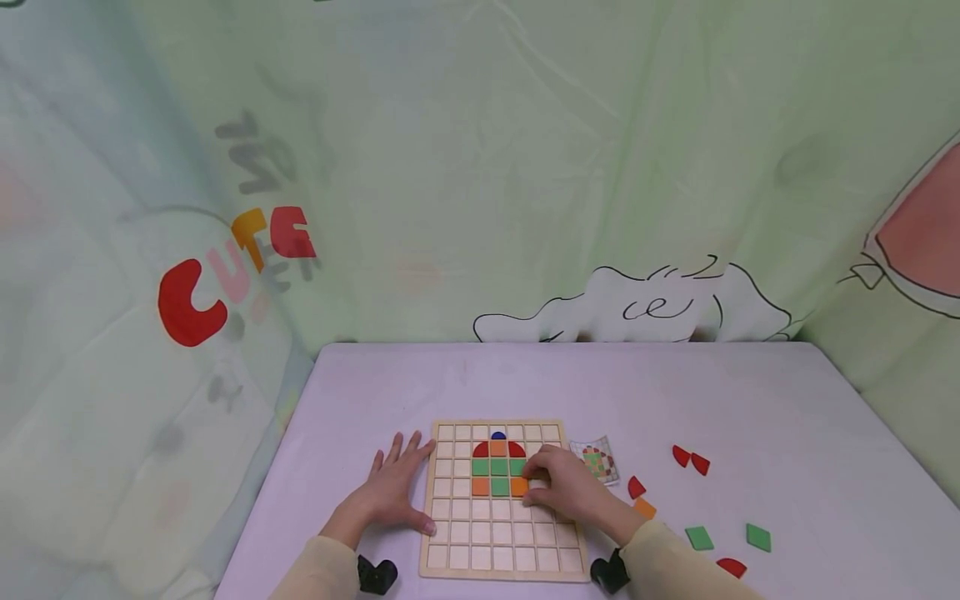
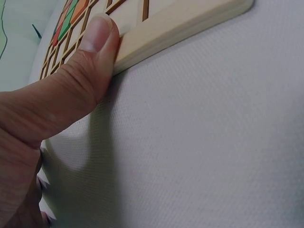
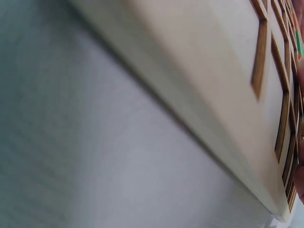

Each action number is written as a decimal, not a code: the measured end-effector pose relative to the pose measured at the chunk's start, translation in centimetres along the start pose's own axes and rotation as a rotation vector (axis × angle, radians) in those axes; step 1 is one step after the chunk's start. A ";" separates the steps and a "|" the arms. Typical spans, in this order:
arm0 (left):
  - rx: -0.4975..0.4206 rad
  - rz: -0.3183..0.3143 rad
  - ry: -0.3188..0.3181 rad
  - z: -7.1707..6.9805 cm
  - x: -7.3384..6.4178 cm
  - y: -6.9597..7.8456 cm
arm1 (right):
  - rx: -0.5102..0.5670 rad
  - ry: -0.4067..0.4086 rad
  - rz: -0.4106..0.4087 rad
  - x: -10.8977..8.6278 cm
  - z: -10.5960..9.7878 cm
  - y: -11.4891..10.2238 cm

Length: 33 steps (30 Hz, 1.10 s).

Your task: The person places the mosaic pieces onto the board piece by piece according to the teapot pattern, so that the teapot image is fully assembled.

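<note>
My left hand (image 1: 390, 492) lay spread at the left side of the wooden grid board (image 1: 504, 575), its fingers straight and wide apart, gripping nothing; the thumb rested on the board's rim. My right hand (image 1: 568, 483) was over the board's right part, thumb and fingers bent towards each other beside the lower right orange square (image 1: 519, 487). That square lay at the lower right of the pattern, but the fingertips hid its edge, and from the wrist view at the frame's edge I could not tell whether I pinched it or only touched it.

To its left in the same row were a green square (image 1: 499, 487) and another orange square (image 1: 480, 487). Three green tiles (image 1: 480, 467) filled the row above, and over them two red pieces (image 1: 481, 450) flanked an orange tile (image 1: 498, 448), topped by a blue piece (image 1: 498, 435).

A picture card (image 1: 592, 454) lay just beside the board, with loose red pieces (image 1: 701, 463), an orange piece (image 1: 644, 507) and two green diamonds (image 1: 699, 537) farther right on the pale tabletop (image 1: 750, 400).
</note>
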State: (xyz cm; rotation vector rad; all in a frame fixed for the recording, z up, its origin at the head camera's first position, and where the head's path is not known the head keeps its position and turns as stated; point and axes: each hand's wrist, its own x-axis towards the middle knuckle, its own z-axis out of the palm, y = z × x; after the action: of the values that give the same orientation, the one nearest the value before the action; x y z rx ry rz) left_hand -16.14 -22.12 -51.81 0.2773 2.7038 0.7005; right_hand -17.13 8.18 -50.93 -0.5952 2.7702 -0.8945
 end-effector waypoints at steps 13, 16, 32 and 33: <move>-0.004 -0.004 -0.001 -0.1 -0.2 0.3 | 0.015 -0.001 0.005 -0.2 0.1 -0.1; -0.006 -0.002 0.003 -0.1 -0.2 0.4 | 0.023 0.002 0.012 -0.2 0.0 -0.2; -0.014 -0.009 -0.009 -0.2 -0.2 0.3 | 0.105 0.038 0.126 -1.3 -2.4 0.8; -0.013 -0.012 -0.009 -0.2 -0.2 0.3 | 0.106 0.043 0.127 -1.5 -2.7 1.0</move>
State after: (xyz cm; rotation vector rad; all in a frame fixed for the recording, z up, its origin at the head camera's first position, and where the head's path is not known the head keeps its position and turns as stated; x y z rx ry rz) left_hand -16.02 -21.97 -51.45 0.2607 2.6887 0.7113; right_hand -16.82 10.97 -49.30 -0.3826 2.7405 -1.0293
